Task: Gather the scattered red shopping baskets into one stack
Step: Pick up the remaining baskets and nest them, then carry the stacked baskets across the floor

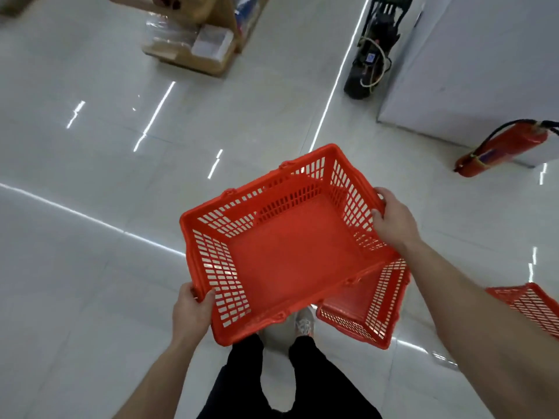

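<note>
I hold an empty red shopping basket (287,246) above the floor, tilted, with both hands on its short ends. My left hand (192,309) grips the near-left rim. My right hand (393,219) grips the far-right rim. A second red basket (372,309) stands on the floor below it, partly hidden under the held one. A third red basket (532,306) shows at the right edge, cut off by the frame.
A red fire extinguisher (502,146) leans by a white cabinet (472,65) at the right. A dark machine (372,49) stands beside the cabinet. A wooden display stand (193,40) with goods is at the far left. Glossy white tiled floor (90,207) all around; my legs and shoes are below.
</note>
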A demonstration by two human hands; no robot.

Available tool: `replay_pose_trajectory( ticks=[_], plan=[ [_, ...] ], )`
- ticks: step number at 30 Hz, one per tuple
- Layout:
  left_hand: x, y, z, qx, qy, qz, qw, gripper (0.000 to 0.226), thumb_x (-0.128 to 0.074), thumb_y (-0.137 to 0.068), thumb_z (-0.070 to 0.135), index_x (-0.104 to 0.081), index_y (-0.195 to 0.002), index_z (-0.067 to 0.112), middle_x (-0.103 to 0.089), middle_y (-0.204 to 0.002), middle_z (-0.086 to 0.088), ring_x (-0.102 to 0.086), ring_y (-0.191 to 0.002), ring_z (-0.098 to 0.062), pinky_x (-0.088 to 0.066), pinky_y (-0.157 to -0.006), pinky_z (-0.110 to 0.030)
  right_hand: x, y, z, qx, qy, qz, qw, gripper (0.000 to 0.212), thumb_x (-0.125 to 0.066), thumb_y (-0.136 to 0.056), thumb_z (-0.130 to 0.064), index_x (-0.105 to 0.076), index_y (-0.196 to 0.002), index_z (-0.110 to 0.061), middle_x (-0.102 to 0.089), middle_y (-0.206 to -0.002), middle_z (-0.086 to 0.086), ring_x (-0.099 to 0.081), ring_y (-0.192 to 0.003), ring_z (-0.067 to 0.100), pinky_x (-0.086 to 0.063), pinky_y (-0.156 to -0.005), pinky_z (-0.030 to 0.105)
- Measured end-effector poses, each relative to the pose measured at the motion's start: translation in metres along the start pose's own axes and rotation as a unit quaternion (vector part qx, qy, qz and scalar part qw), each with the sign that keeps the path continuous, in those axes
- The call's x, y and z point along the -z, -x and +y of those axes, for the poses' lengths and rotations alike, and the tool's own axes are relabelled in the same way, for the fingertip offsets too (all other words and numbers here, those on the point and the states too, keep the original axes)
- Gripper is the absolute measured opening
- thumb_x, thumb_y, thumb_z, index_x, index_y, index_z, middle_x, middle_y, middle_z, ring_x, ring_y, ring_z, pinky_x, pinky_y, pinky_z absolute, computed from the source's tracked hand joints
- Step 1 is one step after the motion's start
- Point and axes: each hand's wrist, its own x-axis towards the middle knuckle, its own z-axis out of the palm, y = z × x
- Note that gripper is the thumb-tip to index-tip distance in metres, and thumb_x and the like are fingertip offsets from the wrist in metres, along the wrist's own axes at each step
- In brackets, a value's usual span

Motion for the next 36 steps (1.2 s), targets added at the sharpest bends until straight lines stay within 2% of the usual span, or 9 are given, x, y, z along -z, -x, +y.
replay_pose_trajectory(
  ticks=[3, 6, 10, 14, 19, 24, 27, 33, 36],
  plan=[
    [-0.031, 0.016, -0.013, 0.046, 0.02, -0.017, 0.999, 0.033, -0.071, -0.088, 0.029, -0.057, -0.113, 0.014, -0.068, -0.103, 0.002, -0.067, -0.092, -0.02, -0.052, -0.076, -0.036, 0.001, -0.042, -0.003, 0.055, 0.033, -0.025, 0.998, 0.053, -0.059, -0.092, -0.015, -0.048, -0.143, -0.022, -0.07, -0.122, 0.013, -0.064, -0.112, 0.037, -0.051, -0.094, 0.044],
    [-0.055, 0.031, -0.018, 0.07, 0.031, 0.0, 0.997, 0.032, -0.074, -0.086, 0.027, -0.057, -0.11, 0.013, -0.069, -0.1, 0.002, -0.066, -0.09, -0.018, -0.048, -0.073, -0.034, -0.004, -0.072, -0.008, 0.087, 0.041, -0.055, 0.994, 0.052, -0.061, -0.093, -0.016, -0.049, -0.142, -0.024, -0.07, -0.123, 0.01, -0.064, -0.112, 0.034, -0.051, -0.095, 0.043],
    [-0.078, 0.034, -0.024, 0.089, 0.035, 0.01, 0.995, 0.032, -0.076, -0.083, 0.029, -0.055, -0.104, 0.016, -0.069, -0.097, 0.004, -0.066, -0.089, -0.018, -0.05, -0.076, -0.037, -0.014, -0.1, -0.008, 0.12, 0.029, -0.067, 0.99, 0.05, -0.062, -0.093, -0.018, -0.049, -0.141, -0.028, -0.071, -0.121, 0.005, -0.067, -0.109, 0.03, -0.052, -0.094, 0.044],
    [-0.098, 0.03, -0.026, 0.092, 0.039, 0.015, 0.995, 0.035, -0.078, -0.081, 0.032, -0.055, -0.104, 0.019, -0.067, -0.097, 0.007, -0.066, -0.089, -0.017, -0.049, -0.076, -0.036, -0.022, -0.118, -0.003, 0.131, 0.014, -0.075, 0.988, 0.049, -0.062, -0.095, -0.02, -0.049, -0.141, -0.031, -0.07, -0.119, 0.001, -0.067, -0.103, 0.023, -0.054, -0.093, 0.043],
    [-0.124, 0.035, -0.017, 0.109, 0.066, 0.048, 0.991, 0.036, -0.077, -0.083, 0.027, -0.052, -0.106, 0.019, -0.063, -0.093, 0.01, -0.064, -0.088, -0.019, -0.047, -0.075, -0.035, -0.032, -0.136, 0.011, 0.134, -0.016, -0.083, 0.987, 0.047, -0.062, -0.095, -0.021, -0.051, -0.138, -0.034, -0.062, -0.105, -0.009, -0.063, -0.092, 0.015, -0.056, -0.09, 0.043],
    [-0.145, 0.043, -0.012, 0.103, 0.102, 0.081, 0.986, 0.032, -0.077, -0.083, 0.025, -0.054, -0.105, 0.021, -0.067, -0.092, 0.01, -0.066, -0.085, -0.01, -0.05, -0.074, -0.034, -0.039, -0.147, 0.023, 0.152, -0.029, -0.078, 0.985, 0.047, -0.062, -0.097, -0.022, -0.05, -0.142, -0.028, -0.068, -0.119, 0.008, -0.064, -0.095, 0.02, -0.056, -0.089, 0.045],
    [-0.154, 0.046, -0.008, 0.099, 0.116, 0.086, 0.985, 0.03, -0.075, -0.085, 0.024, -0.053, -0.105, 0.025, -0.068, -0.092, 0.013, -0.065, -0.082, -0.002, -0.05, -0.071, -0.026, -0.04, -0.15, 0.029, 0.146, -0.033, -0.072, 0.986, 0.047, -0.062, -0.097, -0.022, -0.049, -0.142, -0.025, -0.066, -0.124, 0.014, -0.066, -0.104, 0.031, -0.053, -0.09, 0.042],
    [-0.162, 0.05, -0.002, 0.096, 0.113, 0.083, 0.985, 0.031, -0.073, -0.088, 0.025, -0.051, -0.11, 0.026, -0.066, -0.094, 0.016, -0.064, -0.081, 0.007, -0.047, -0.067, -0.012, -0.042, -0.152, 0.036, 0.13, -0.035, -0.066, 0.989, 0.047, -0.061, -0.098, -0.026, -0.048, -0.143, -0.025, -0.063, -0.13, 0.016, -0.065, -0.111, 0.036, -0.052, -0.093, 0.046],
    [-0.164, 0.061, -0.01, 0.101, 0.102, 0.085, 0.986, 0.03, -0.074, -0.087, 0.025, -0.052, -0.108, 0.024, -0.067, -0.092, 0.015, -0.064, -0.079, 0.008, -0.049, -0.068, -0.015, -0.044, -0.151, 0.036, 0.137, -0.026, -0.064, 0.988, 0.046, -0.061, -0.097, -0.026, -0.049, -0.142, -0.027, -0.065, -0.126, 0.014, -0.067, -0.105, 0.034, -0.055, -0.091, 0.047]
  ],
)
